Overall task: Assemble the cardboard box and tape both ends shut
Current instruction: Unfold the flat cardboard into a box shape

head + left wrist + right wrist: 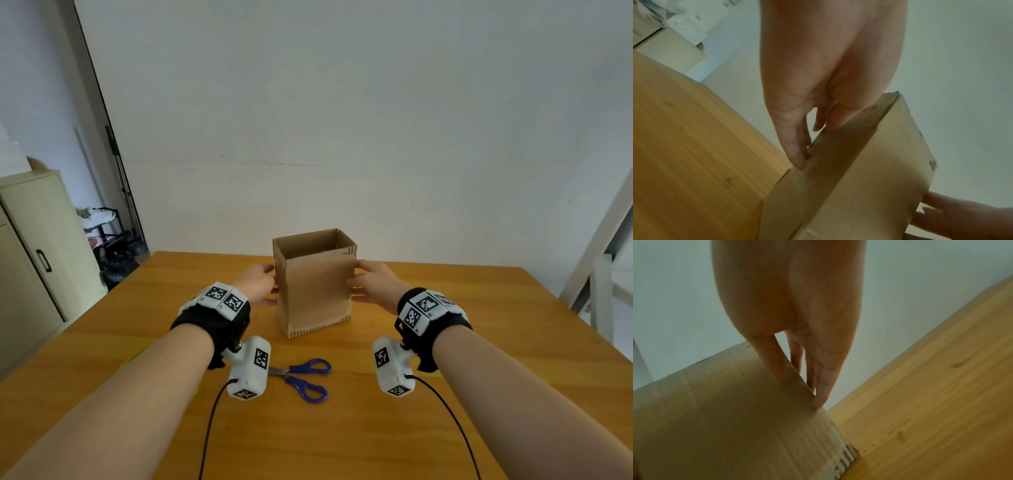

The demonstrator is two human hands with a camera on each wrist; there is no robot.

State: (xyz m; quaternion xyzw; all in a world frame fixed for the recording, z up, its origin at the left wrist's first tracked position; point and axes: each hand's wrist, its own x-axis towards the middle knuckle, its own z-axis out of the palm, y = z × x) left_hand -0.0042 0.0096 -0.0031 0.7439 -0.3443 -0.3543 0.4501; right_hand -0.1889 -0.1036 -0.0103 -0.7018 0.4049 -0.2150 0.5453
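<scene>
A brown cardboard box (pixel 317 291) stands upright on the wooden table (pixel 342 428), its top open and its flaps not visible. My left hand (pixel 262 284) presses on the box's left side with straight fingers (pixel 797 155) that touch the cardboard (pixel 869 178). On the box's right side lies my right hand (pixel 373 281). In the right wrist view one finger (pixel 774 365) rests on the near face (pixel 725 418) and the others lie past the corner. The box's bottom edge sits on the table.
Blue-handled scissors (pixel 305 378) lie on the table in front of the box, between my wrists. Something yellow (pixel 137 356) is mostly hidden under my left forearm. A beige cabinet (pixel 37 253) stands to the left of the table, and a white wall rises behind it.
</scene>
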